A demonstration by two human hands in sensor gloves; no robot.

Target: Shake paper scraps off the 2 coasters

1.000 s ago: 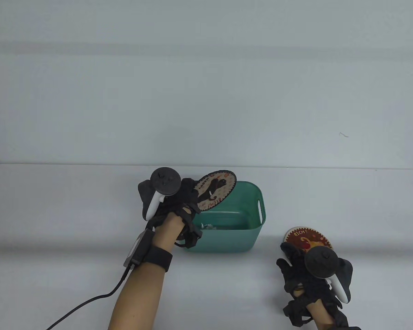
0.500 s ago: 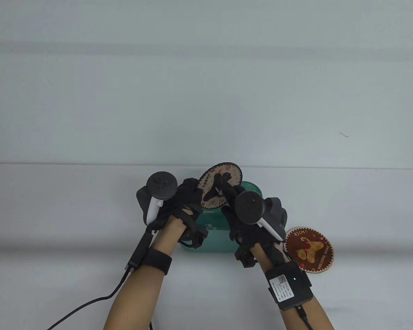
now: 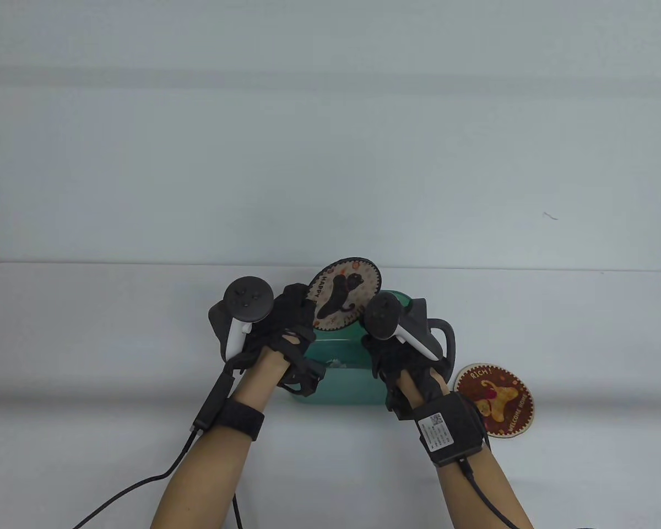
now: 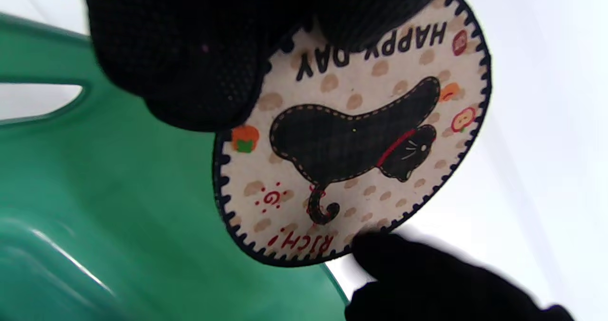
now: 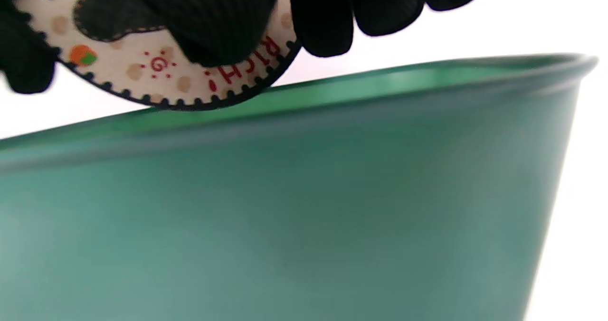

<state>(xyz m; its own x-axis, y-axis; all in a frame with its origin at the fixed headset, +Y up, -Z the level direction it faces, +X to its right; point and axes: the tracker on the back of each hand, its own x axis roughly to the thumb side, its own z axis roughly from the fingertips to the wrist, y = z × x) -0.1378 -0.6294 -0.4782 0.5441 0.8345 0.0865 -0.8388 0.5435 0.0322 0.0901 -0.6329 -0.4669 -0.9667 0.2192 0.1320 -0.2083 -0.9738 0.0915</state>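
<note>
Since half a second ago: right hand (image 3: pixel 402 341) has shifted slightly toward lower centre of the table view, its tracker now turned edge-on; cream coaster (image 3: pixel 341 293) has risen a little and sits just above centre; left hand (image 3: pixel 286 325) has drifted slightly left.

Cream coaster, black cat print, "HAPPY DAY": held tilted over the far rim of the green bin (image 3: pixel 330 386), face toward the camera. Left grip: clamped on the coaster's left edge, thumb (image 4: pixel 190 74) on the printed face. Right grip: fingers (image 5: pixel 223 22) lie on the printed face near "RICH!" at the opposite edge; whether they pinch it or only touch, cannot tell.

Key relation: the coaster spans between the two grips, left hand at its left edge, right hand at its lower right, bin opening directly beneath. Judgement: a shake or brush here should drop any scraps into the bin.

Paper scraps (image 3: pixel 336 362): pale bits on the bin floor.

Red coaster (image 3: pixel 496 399): flat on the worktop, lower right of the table view, just right of the bin, ungripped, no scraps visible on it.
</note>
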